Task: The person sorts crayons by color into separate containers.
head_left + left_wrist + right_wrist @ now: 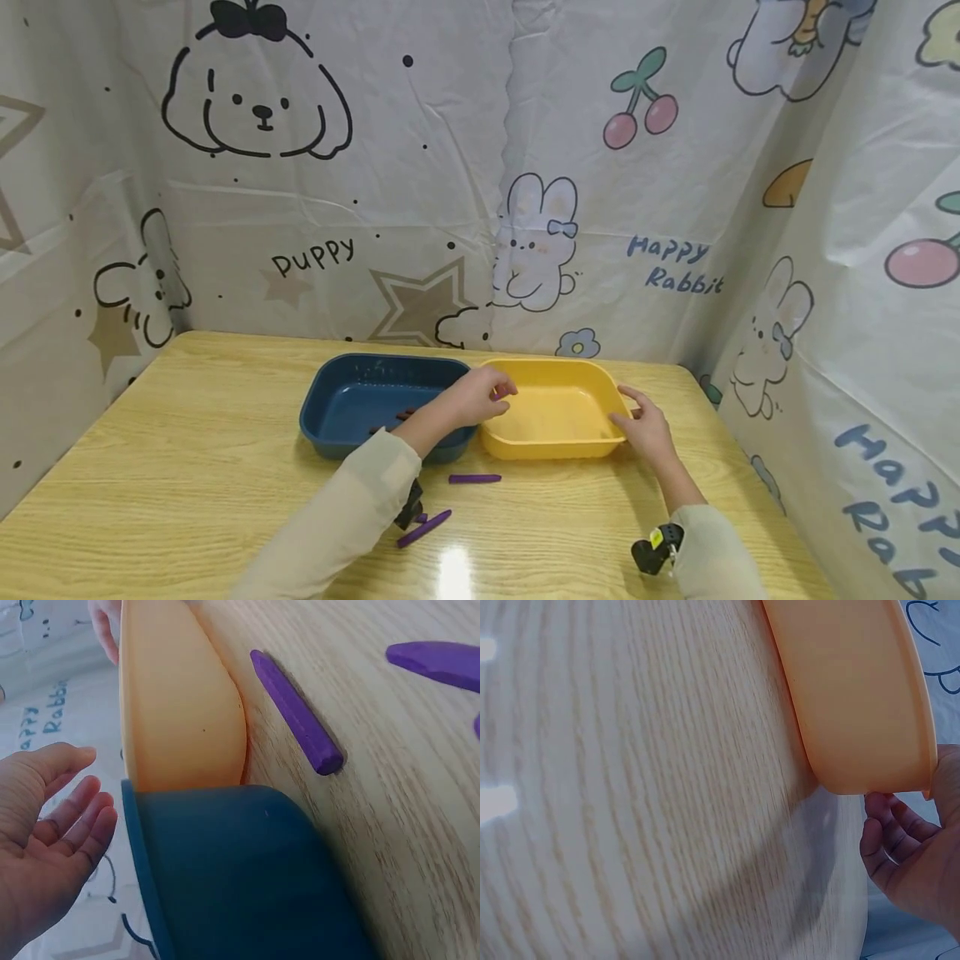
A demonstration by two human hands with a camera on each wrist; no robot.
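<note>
My left hand point(474, 397) hovers above where the blue tub point(318, 433) and the yellow tub point(555, 451) meet. Its fingers are loosely bent, and the left wrist view shows a gap between thumb and fingers with nothing in it. My right hand point(647, 427) holds the yellow tub by its right end, thumb over the rim and fingers outside against the end wall point(870, 750). Brown sticks point(405, 414) lie in the blue tub, partly hidden by my left forearm. On the table in front lies a purple crayon point(475, 478).
Another purple crayon point(424, 528) lies nearer me, with a short purple piece point(422, 517) beside it, close to my left sleeve. Both tubs stand side by side on the wooden table point(187, 433). A printed cloth point(420, 192) hangs behind and along the sides.
</note>
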